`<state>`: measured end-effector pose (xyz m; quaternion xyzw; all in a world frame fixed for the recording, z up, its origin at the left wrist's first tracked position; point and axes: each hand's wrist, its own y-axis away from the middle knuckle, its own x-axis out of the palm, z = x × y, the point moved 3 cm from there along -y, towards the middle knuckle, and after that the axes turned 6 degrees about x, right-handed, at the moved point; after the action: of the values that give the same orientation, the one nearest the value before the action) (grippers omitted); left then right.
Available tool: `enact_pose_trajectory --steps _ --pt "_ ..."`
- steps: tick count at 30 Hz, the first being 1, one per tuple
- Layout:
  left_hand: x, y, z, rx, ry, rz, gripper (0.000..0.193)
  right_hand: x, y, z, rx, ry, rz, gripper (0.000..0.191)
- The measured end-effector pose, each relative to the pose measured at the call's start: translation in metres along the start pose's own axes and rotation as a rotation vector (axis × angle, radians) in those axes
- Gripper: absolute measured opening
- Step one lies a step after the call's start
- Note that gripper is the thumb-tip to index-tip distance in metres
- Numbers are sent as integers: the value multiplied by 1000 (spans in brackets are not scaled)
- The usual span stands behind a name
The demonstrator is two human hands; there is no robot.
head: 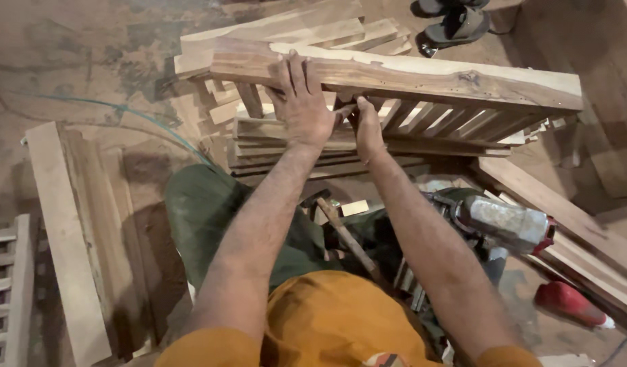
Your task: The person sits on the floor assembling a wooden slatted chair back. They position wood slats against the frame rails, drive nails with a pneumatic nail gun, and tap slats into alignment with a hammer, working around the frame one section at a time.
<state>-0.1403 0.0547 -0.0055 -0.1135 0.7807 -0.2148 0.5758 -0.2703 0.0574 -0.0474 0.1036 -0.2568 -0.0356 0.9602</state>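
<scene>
I am pressing my left hand [301, 102] flat on the long wooden rail [395, 76] lying across the frame toward twelve o'clock, fingers spread apart over its top edge. My right hand [365, 129] is sitting just beside it at three o'clock, fingers bunched together, pinching at the rail's underside where the slanted slats [456, 122] are joining it; what they are pinching I cannot tell. A hammer [344, 234] is lying between my forearms at six o'clock. A power tool [504, 224] is resting at four o'clock, and loose planks [69, 238] at eight o'clock.
</scene>
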Motion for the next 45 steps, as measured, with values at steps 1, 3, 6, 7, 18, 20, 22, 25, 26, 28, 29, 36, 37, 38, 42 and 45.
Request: enact_pose_trajectory --steps 1,3,6,7,18,20,22,25,26,28,29,36,37,38,42,45 --pt "3 1 1 -6 14 5 124 1 1 -3 0 -11 5 27" --pt "9 0 3 -10 38 8 125 3 2 -8 -8 -40 18 24" --pt "17 -3 6 -19 -11 64 125 1 1 -11 24 -81 -86 25" --pt "19 -5 6 -15 -9 90 126 1 1 -10 12 -22 -61 26" --pt "15 -12 15 -2 5 19 119 3 -8 -15 4 -20 11 26" --pt "16 -10 14 18 20 17 121 -4 -10 -14 -13 -24 19 25" --pt "16 -6 11 31 52 -15 120 -7 -9 -14 42 -27 -27 27" --pt "12 -2 8 28 79 -82 116 -4 -5 -9 26 -24 14 26" --pt "11 -2 7 25 73 -86 116 -2 -3 -6 30 -12 12 27" --pt "11 -2 6 25 62 -83 115 3 2 0 47 10 14 29" --pt "11 -3 6 30 58 -78 115 6 3 2 50 9 26 29" --pt "28 -3 10 47 15 -173 107 0 -1 1 49 5 89 29" --pt "31 -2 10 42 42 -180 108 1 -1 2 51 3 99 29" --pt "33 -1 10 37 69 -190 110 2 0 3 51 1 121 33" --pt "32 -2 11 53 -127 -288 102 6 10 13 134 393 4 44" --pt "32 -4 12 27 119 -98 127 -2 52 40 48 916 -16 48"
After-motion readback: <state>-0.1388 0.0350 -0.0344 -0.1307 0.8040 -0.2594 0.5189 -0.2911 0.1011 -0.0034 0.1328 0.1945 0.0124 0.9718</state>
